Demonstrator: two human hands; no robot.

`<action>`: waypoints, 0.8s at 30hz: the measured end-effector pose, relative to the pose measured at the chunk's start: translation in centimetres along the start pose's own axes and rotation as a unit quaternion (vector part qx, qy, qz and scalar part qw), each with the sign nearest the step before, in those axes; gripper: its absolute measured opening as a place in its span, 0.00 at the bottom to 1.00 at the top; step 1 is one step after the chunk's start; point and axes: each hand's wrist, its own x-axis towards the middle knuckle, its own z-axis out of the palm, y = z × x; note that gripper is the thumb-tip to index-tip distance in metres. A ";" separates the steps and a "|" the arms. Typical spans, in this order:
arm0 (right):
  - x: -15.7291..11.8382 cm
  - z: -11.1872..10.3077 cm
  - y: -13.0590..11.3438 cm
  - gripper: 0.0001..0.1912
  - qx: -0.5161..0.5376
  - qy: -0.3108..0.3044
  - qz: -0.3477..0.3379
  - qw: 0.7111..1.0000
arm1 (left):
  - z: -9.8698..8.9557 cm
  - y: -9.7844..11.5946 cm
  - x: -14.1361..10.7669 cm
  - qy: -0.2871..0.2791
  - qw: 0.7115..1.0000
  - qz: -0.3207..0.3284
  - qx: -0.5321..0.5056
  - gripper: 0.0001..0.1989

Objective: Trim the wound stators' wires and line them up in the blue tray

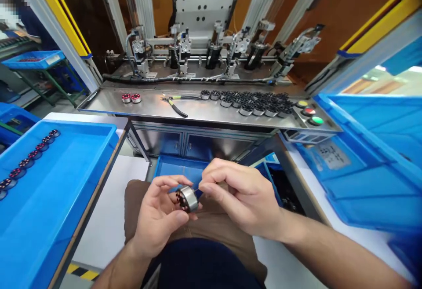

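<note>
We've got the round metal part (189, 198) in our L hand (157, 219), thumb on the near side, fingers curled behind, so that hand is closed round it. Part's squat, w/ a smooth silvery band; its axis runs approx. L–R, tipped a bit. Coppery, slotted face points L, into the L palm; other end points R, toward our R hand (245, 196). R thumb & index are pressed together right by that end, pinching what looks like a thin wire (197, 189), though it's too small to be sure.

Containers: L of the L hand, a big blue tray (66, 201) w/ a row of dark, reddish-topped parts (26, 162) along its far L side. Just beyond both hands, lower down, a blue bin (165, 166), partly hidden by them. R of the R hand, a blue crate (268, 172) w/ dark stuff in it, can't tell what. Farther R, a large blue bin (349, 170) w/ a pale label.

Fwd of the hands, on the metal bench (145, 109): two red-topped parts (131, 98) fwd-L, pliers (178, 106) lying w/ handles apart, a cluster of dark parts (253, 102) fwd-R.
</note>
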 end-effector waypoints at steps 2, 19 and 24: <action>-0.2 0.0 0.1 0.09 0.013 0.005 -0.006 1.000 | -0.1 -0.1 -0.1 0.027 0.999 0.022 0.030 0.20; -2.4 3.1 -0.8 0.16 0.330 0.043 0.342 0.879 | -1.5 -0.6 1.6 0.029 0.989 0.110 0.092 0.14; -3.7 5.0 -0.1 0.18 0.533 0.038 0.399 0.745 | -2.1 -0.2 1.8 0.001 0.989 0.122 0.086 0.14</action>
